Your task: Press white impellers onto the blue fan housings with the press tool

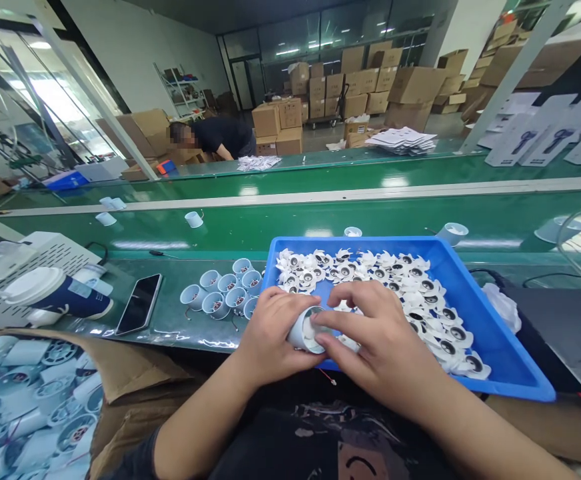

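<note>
My left hand (pixel 268 337) is wrapped round a light blue cylindrical housing (pixel 297 337), its open end tilted up towards me. Inside that opening sits a white fan wheel (pixel 311 331), partly covered by fingers. The fingertips and thumb of my right hand (pixel 383 337) close on the fan wheel at the housing's mouth. A thin wire with a small connector (pixel 331 380) hangs below. Just beyond my hands, a blue tray (pixel 518 363) holds many loose white fan wheels (pixel 428 287). Several similar housings (pixel 215 305) stand in a group left of the tray.
A cardboard box (pixel 125 363) full of housings is at lower left. Nearby are a phone (pixel 140 303) and a lidded cup (pixel 65 293). Across the green conveyor (pixel 270 223), which carries scattered housings, a person (pixel 220 137) bends near stacked cartons (pixel 278 123). Dark equipment (pixel 550 320) stands right.
</note>
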Tool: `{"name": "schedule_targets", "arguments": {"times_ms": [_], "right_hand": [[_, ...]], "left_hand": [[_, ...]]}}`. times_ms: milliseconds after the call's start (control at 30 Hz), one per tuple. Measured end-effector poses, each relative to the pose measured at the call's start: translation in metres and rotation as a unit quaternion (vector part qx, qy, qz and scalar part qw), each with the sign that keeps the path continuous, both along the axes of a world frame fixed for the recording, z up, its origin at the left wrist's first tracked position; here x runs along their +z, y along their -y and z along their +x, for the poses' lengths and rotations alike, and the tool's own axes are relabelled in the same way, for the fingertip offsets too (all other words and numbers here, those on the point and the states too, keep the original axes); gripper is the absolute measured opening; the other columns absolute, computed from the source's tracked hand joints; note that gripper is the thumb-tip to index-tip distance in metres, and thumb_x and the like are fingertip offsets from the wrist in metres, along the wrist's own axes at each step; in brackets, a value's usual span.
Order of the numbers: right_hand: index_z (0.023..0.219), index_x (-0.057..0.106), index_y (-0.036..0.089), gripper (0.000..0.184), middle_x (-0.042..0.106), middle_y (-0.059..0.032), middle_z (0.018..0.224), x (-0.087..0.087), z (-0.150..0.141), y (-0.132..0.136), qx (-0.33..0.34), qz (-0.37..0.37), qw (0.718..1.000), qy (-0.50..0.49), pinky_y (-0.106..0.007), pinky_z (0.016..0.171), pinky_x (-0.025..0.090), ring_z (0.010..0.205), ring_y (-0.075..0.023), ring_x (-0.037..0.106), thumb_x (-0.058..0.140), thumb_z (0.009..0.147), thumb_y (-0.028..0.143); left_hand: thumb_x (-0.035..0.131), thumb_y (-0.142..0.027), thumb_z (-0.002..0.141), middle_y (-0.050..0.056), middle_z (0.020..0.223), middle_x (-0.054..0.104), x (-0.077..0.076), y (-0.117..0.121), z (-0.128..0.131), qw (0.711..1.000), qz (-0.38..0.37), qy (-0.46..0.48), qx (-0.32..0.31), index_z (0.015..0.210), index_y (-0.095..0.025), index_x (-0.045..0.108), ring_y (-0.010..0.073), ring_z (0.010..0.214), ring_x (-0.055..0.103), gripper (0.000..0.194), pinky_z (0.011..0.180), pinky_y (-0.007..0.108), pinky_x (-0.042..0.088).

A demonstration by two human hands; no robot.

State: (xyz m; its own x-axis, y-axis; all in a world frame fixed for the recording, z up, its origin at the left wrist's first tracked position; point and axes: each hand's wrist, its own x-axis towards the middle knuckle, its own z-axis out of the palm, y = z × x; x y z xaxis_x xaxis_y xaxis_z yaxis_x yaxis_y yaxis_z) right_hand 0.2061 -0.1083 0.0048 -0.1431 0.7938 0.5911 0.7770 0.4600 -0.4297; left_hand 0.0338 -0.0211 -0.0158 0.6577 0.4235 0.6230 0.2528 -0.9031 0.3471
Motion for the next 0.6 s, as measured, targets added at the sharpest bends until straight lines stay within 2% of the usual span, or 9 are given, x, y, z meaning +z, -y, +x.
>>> {"name": "schedule_targets", "arguments": {"times_ms": [67,133,233,300,367,433,500,567,600], "right_hand": [[0.096,0.068,0.024,0.007,0.057,-0.002,0.095,-0.001,0.0,-0.003,-0.015,-0.008,0.999,0.037,-0.034,0.081,0.031,0.09,-0.0192,0.05,0.065,0.09,0.023],[0.09,0.067,0.021,0.009,0.055,-0.001,0.087,-0.001,-0.001,-0.005,-0.021,-0.027,0.997,0.074,-0.032,0.075,0.029,0.083,-0.0185,0.048,0.073,0.083,0.021],[0.078,0.062,0.017,0.013,0.051,-0.0003,0.079,0.003,0.002,-0.006,0.016,-0.033,0.995,0.097,-0.03,0.069,0.026,0.076,-0.017,0.043,0.075,0.08,0.017],[0.076,0.059,0.016,0.013,0.051,-0.0004,0.078,0.008,0.007,-0.006,0.091,-0.011,0.987,0.13,-0.03,0.067,0.025,0.074,-0.0164,0.04,0.069,0.085,0.015],[0.079,0.059,0.016,0.014,0.052,-0.0004,0.078,0.01,0.012,-0.008,0.172,0.034,0.967,0.183,-0.032,0.066,0.023,0.072,-0.0166,0.037,0.059,0.093,0.016],[0.08,0.06,0.017,0.019,0.053,-0.0009,0.077,0.008,0.014,-0.012,0.191,0.073,0.955,0.215,-0.033,0.066,0.023,0.072,-0.0172,0.037,0.051,0.097,0.018],[0.081,0.061,0.017,0.015,0.052,-0.0012,0.077,0.0,0.012,-0.017,0.135,0.053,0.978,0.148,-0.032,0.067,0.026,0.072,-0.0168,0.04,0.053,0.095,0.017],[0.082,0.062,0.018,0.01,0.05,-0.0005,0.077,-0.011,0.008,-0.022,0.076,-0.014,0.996,0.037,-0.028,0.066,0.033,0.072,-0.0145,0.045,0.059,0.087,0.011],[0.081,0.062,0.018,0.011,0.049,0.0001,0.077,-0.016,0.006,-0.023,0.063,-0.046,0.997,-0.005,-0.025,0.064,0.036,0.07,-0.013,0.048,0.06,0.083,0.007]], "left_hand": [[0.067,-0.029,0.076,0.004,0.1,0.073,-0.002,0.004,0.003,1.0,-0.001,0.008,0.001,0.112,-0.02,0.054,0.0208,0.087,0.069,0.04,0.086,0.037,0.043],[0.066,-0.027,0.076,0.005,0.099,0.073,-0.003,0.007,0.004,1.0,0.013,0.004,-0.004,0.111,-0.018,0.054,0.0214,0.087,0.068,0.037,0.084,0.037,0.043],[0.066,-0.029,0.076,0.007,0.098,0.073,0.001,0.011,0.002,1.0,0.013,-0.018,-0.009,0.109,-0.017,0.056,0.0244,0.087,0.068,0.037,0.082,0.039,0.041],[0.073,-0.038,0.073,0.005,0.093,0.073,0.007,0.011,-0.001,0.996,-0.061,-0.064,-0.028,0.104,-0.018,0.06,0.0244,0.082,0.067,0.04,0.077,0.037,0.043],[0.081,-0.048,0.065,0.0,0.083,0.071,0.014,0.011,-0.003,0.971,-0.181,-0.138,-0.073,0.094,-0.02,0.063,0.0205,0.072,0.065,0.043,0.066,0.031,0.044],[0.083,-0.048,0.062,-0.002,0.081,0.071,0.018,0.011,-0.003,0.953,-0.231,-0.179,-0.076,0.089,-0.021,0.064,0.0196,0.07,0.065,0.043,0.062,0.029,0.044],[0.078,-0.036,0.068,0.003,0.09,0.072,0.017,0.012,-0.001,0.976,-0.15,-0.155,-0.01,0.097,-0.019,0.064,0.0241,0.079,0.066,0.036,0.072,0.034,0.045],[0.069,-0.023,0.073,0.009,0.1,0.072,0.013,0.014,0.003,0.992,-0.019,-0.111,0.059,0.107,-0.016,0.061,0.0287,0.089,0.066,0.036,0.082,0.042,0.042],[0.065,-0.02,0.074,0.01,0.101,0.072,0.011,0.014,0.005,0.992,0.026,-0.097,0.073,0.11,-0.015,0.059,0.029,0.09,0.066,0.036,0.083,0.043,0.041]]}}
